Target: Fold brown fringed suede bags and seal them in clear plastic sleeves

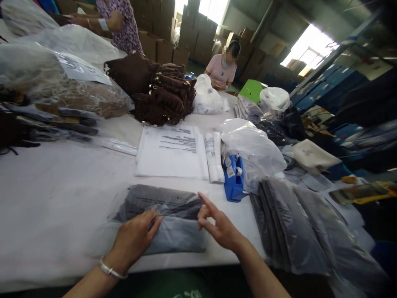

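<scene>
A dark grey folded garment in a clear plastic bag lies flat on the white-covered tabletop, near its front edge and directly under both hands. The left grip lies over the bag's near-left part, thumb and forefinger closed on a gathered bit of the film around its middle. The right grip is at the bag's right end, open and holding nothing, forefinger extended and thumb apart; whether it touches the film, I cannot tell.

Just beyond the bag is a stack of white printed bags, with a folded white bundle close along its right side. A blue tape dispenser stands right of that, beyond the right hand, against a crumpled translucent bag. Overlapping grey bagged garments crowd the tabletop's right side. Farther back, a brown fringed heap sits beside a large filled plastic bag. A person in a pink top is across the tabletop; another, in a purple patterned top, is at far left.
</scene>
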A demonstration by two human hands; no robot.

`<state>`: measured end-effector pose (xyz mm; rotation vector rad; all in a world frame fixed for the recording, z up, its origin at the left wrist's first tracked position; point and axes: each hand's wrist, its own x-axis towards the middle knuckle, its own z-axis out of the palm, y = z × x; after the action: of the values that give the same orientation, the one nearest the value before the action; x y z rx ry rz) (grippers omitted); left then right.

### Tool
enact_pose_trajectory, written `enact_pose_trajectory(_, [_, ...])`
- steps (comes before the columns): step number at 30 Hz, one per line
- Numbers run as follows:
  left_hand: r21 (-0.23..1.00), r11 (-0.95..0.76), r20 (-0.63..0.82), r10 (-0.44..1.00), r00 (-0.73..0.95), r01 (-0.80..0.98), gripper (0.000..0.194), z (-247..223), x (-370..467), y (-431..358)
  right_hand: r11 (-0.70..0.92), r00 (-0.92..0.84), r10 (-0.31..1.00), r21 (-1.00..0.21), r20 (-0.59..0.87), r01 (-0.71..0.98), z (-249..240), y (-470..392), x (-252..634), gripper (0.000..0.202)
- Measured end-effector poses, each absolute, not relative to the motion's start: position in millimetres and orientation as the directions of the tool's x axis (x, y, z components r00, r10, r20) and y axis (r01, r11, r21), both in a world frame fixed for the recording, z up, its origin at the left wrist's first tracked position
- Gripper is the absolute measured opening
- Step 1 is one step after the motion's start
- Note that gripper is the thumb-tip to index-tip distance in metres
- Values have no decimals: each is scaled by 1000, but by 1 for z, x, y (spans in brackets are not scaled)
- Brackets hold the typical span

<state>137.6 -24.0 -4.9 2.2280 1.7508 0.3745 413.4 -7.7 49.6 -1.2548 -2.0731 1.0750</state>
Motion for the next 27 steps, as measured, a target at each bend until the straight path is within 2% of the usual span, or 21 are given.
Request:
enact_pose_trajectory(2, [379,-215,6,973,230,900,29,-2,138,-23,431,-630,775,-689,-48,583,50,6,377,73])
enact_pose_trajectory(4, [360,-227,20,971,236,905,28,0,139,-23,539,-663,742,-497,-101,680,40,19,355,81])
enact_pose_trajectory(6, [326,-248,59,968,242,912,26,0,141,-24,558,-625,771,-341,-126,757,27,27,347,86])
enact_pose_trajectory(9, [307,-272,119,962,246,912,25,-1,142,-26,484,-510,858,-245,-56,840,14,30,355,84])
enact_pose_trajectory(11, [309,-277,138,960,245,910,25,-1,144,-27,388,-389,920,-268,53,882,13,28,366,83])
enact_pose_trajectory(13, [301,-281,139,958,250,911,25,-2,146,-27,339,-308,941,-350,144,873,14,26,374,88])
enact_pose_trajectory(15, [287,-279,124,960,253,917,25,-2,146,-27,393,-360,919,-406,158,825,14,25,377,96])
enact_pose_trajectory(17, [301,-272,100,962,254,914,26,-1,143,-28,451,-437,890,-392,131,802,13,26,378,96])
enact_pose_trajectory(18, [327,-270,83,963,257,906,25,1,138,-28,449,-433,892,-376,130,810,12,28,378,89])
enact_pose_trajectory(20, [406,-275,41,958,283,871,21,7,121,-30,395,-350,919,-393,183,830,15,33,379,63])
enact_pose_trajectory(23, [530,-257,-40,945,326,808,16,17,84,-30,337,-289,941,-594,178,731,29,39,374,15])
enact_pose_trajectory(25, [589,-188,-104,947,304,786,14,22,61,-29,307,-392,918,-736,62,603,43,40,361,17])
enact_pose_trajectory(27, [637,-95,-170,951,259,765,11,26,46,-28,286,-543,839,-810,-46,511,56,42,339,22])
